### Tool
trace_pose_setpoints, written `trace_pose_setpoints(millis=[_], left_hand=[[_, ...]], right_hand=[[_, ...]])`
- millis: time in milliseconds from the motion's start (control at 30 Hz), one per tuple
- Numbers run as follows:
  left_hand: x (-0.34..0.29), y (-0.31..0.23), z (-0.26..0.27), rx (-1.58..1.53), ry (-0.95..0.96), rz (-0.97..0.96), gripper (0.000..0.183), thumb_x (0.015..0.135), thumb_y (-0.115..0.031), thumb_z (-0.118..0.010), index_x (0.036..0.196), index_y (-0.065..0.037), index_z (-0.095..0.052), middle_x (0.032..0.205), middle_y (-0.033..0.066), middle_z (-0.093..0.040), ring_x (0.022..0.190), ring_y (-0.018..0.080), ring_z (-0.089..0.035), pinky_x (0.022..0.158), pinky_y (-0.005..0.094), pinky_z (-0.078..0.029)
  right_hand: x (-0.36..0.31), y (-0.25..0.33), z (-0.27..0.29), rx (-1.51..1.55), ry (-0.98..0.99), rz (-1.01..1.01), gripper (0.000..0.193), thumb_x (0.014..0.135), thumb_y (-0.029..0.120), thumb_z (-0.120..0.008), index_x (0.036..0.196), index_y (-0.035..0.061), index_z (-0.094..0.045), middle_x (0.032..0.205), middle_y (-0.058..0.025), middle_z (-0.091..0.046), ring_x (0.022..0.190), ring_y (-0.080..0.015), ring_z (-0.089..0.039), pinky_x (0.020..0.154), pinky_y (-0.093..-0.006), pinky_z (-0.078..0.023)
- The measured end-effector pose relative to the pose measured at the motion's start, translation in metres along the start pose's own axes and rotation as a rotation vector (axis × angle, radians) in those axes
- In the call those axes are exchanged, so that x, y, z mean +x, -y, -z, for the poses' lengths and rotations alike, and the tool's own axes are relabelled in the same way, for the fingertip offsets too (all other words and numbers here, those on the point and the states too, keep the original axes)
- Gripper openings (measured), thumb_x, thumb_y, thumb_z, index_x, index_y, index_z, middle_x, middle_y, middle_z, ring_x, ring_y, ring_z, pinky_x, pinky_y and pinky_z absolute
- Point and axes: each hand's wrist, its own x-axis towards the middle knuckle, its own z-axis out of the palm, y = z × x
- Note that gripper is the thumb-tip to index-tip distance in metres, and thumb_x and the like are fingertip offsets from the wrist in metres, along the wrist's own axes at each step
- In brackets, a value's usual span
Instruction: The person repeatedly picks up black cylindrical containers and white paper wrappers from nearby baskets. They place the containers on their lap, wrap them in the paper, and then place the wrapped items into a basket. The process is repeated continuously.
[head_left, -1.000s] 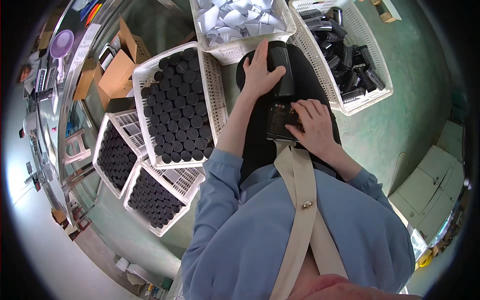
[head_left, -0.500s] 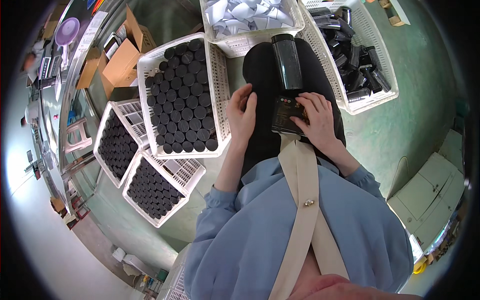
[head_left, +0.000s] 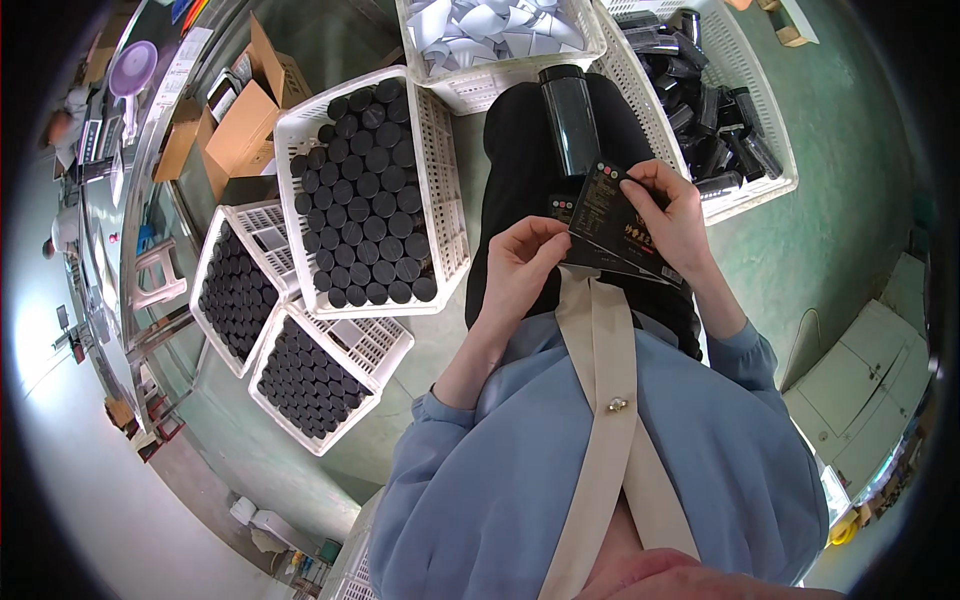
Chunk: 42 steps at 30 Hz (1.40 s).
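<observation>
A black label (head_left: 612, 212) with gold and coloured print is held up over my lap, tilted. My right hand (head_left: 674, 212) pinches it near its upper right edge. At its lower left corner, my left hand (head_left: 524, 258) has thumb and fingertips closed on the edge. Under it, more black labels (head_left: 561, 208) lie on my dark trousers, mostly hidden by the raised one. Just beyond, a dark cylindrical jar (head_left: 571, 120) with a black lid lies across my thighs, its near end close to the label.
Left stands a white crate (head_left: 447, 200) of upright black-lidded jars, with two smaller filled crates (head_left: 290, 225) (head_left: 395, 350) behind. Ahead, a white bin (head_left: 500, 80) holds white curled pieces. A crate (head_left: 770, 195) of loose dark jars stands right. An open cardboard box (head_left: 243, 130) sits far left.
My right hand has lifted one label off the pile and moved up and right with it. My left hand, open before, has come in and closed on the label's edge.
</observation>
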Motion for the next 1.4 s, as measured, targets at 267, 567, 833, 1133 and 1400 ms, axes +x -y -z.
trace_pose_setpoints(millis=[267,567,833,1133,1400], left_hand=[[0.003,0.009,-0.003,0.020,-0.017,-0.018,0.010,0.091,-0.006,-0.068,0.099,0.001,-0.069,0.088,0.0039,-0.071,0.079,0.0072,-0.064,0.074,0.0208,-0.051],[0.005,0.008,-0.009,-0.017,-0.016,-0.037,0.009,0.091,-0.004,-0.069,0.097,0.003,-0.069,0.087,0.0031,-0.071,0.077,0.0054,-0.063,0.070,0.0192,-0.049],[0.009,0.012,-0.009,0.002,-0.027,-0.059,0.007,0.090,-0.003,-0.069,0.095,0.002,-0.069,0.083,0.0009,-0.069,0.074,0.0031,-0.060,0.066,0.0181,-0.047],[0.013,0.006,-0.019,-0.072,0.131,-0.117,0.004,0.089,0.003,-0.067,0.092,0.001,-0.067,0.086,-0.0009,-0.066,0.078,0.0030,-0.060,0.069,0.0186,-0.047],[0.015,0.006,-0.025,-0.098,0.173,-0.126,0.007,0.087,0.005,-0.067,0.088,-0.001,-0.065,0.087,-0.0017,-0.064,0.081,0.0037,-0.059,0.073,0.0194,-0.047]], right_hand=[[-0.001,-0.004,-0.001,-0.132,-0.067,0.074,0.013,0.091,0.007,-0.068,0.098,-0.0019,-0.064,0.081,-0.0074,-0.068,0.076,-0.0118,-0.064,0.070,-0.0275,-0.050],[-0.001,-0.004,-0.001,-0.143,-0.077,0.055,0.012,0.090,0.008,-0.068,0.097,-0.0017,-0.065,0.079,-0.0074,-0.067,0.073,-0.0121,-0.064,0.068,-0.0280,-0.050],[-0.002,-0.003,-0.001,-0.173,-0.106,0.087,0.015,0.088,0.007,-0.070,0.098,-0.0015,-0.065,0.087,-0.0093,-0.068,0.079,-0.0160,-0.066,0.072,-0.0301,-0.052],[-0.014,0.035,0.001,-0.109,0.298,0.360,0.019,0.082,0.005,-0.072,0.100,-0.0005,-0.068,0.095,-0.0112,-0.069,0.083,-0.0276,-0.068,0.073,-0.0343,-0.055],[-0.010,0.046,0.011,-0.086,0.355,0.204,0.014,0.086,0.004,-0.067,0.099,-0.0031,-0.068,0.089,-0.0118,-0.071,0.077,-0.0201,-0.068,0.071,-0.0296,-0.053]])
